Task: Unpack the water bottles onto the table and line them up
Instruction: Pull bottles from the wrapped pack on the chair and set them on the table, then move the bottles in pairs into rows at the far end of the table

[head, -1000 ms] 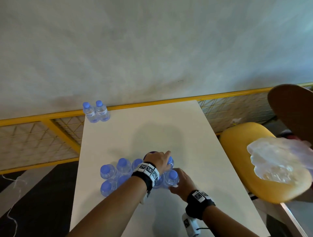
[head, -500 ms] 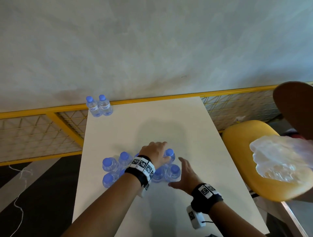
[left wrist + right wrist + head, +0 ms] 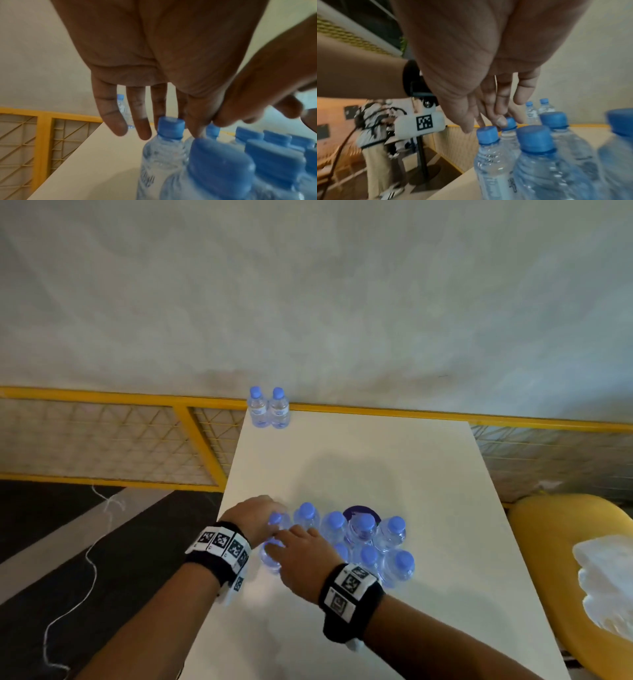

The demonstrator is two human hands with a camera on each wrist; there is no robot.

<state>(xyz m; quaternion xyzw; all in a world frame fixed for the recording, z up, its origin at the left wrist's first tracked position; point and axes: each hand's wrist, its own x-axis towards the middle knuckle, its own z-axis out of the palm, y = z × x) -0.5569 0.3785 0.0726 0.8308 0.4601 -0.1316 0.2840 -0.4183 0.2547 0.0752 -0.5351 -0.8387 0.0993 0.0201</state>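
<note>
Bottles — label print blurred (unreadable) — under relaxed left hand and right hand, neither gripping.

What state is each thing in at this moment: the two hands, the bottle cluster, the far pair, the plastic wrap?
left hand: open, fingers over the leftmost far bottle's cap
right hand: open, reaching over the leftmost near bottle
bottle cluster: upright, capped, bunched together
far bottle pair: upright, capped, side by side at the table corner
plastic wrap: crumpled on the yellow chair
</note>
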